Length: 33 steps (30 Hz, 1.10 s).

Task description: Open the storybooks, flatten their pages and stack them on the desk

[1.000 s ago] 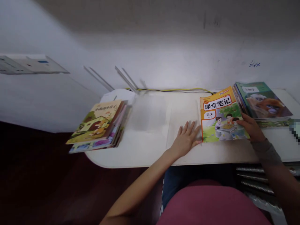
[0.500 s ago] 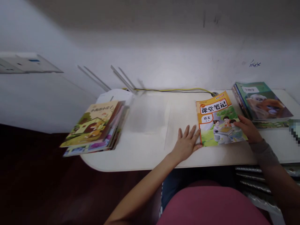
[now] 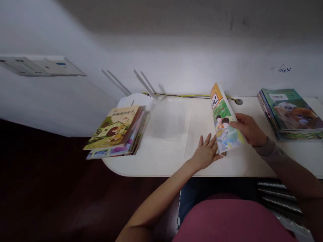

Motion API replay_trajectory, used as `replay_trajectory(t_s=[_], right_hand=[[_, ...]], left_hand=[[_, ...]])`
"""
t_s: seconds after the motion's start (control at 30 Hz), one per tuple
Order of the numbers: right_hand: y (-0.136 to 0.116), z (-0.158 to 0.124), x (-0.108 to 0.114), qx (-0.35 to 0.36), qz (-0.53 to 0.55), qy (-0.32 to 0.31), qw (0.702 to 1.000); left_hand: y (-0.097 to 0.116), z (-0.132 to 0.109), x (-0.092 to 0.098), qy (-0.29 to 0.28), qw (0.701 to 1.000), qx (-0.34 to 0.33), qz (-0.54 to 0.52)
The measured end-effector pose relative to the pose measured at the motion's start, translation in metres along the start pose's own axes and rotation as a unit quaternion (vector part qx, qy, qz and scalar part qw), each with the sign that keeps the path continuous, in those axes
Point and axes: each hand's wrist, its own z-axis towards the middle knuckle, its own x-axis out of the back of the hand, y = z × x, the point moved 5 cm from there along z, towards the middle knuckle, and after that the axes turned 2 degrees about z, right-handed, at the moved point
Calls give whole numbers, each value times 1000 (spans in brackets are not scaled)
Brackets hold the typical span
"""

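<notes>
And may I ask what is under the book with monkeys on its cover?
Under the monkey book, edges of more books and a greenish strip of one cover show; the rest is hidden.

free to pass low over the table (image 3: 151, 161) between left book stack (image 3: 113, 129) and left hand (image 3: 205, 155); hemmed at back left by slim rods (image 3: 144, 81); barred by raised book (image 3: 224, 116) and right hand (image 3: 249, 130); narrower before right book stack (image 3: 295, 111).

Study corner, white desk (image 3: 156, 159), stacked books (image 3: 111, 129)
</notes>
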Motion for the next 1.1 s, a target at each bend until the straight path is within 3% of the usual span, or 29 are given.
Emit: replay_trajectory(t_s=[0.17, 0.4, 0.6, 0.8, 0.97, 1.1], right_hand=[[42, 9, -26, -55, 115, -9, 992], [85, 13, -43, -72, 188, -15, 979], [95, 15, -40, -49, 192, -26, 980], [102, 16, -41, -33, 155, -36, 987], [102, 16, -45, -28, 109, -34, 993], [98, 21, -54, -33, 37, -46, 998]], left_hand=[[-18, -5, 7, -15, 999, -29, -2], [-46, -17, 5, -4, 998, 13, 54], [-66, -22, 11, 20, 999, 2, 30], [-92, -43, 17, 5, 989, 107, 97], [-104, -59, 25, 34, 972, 182, 142], [-112, -69, 29, 28, 967, 222, 119]])
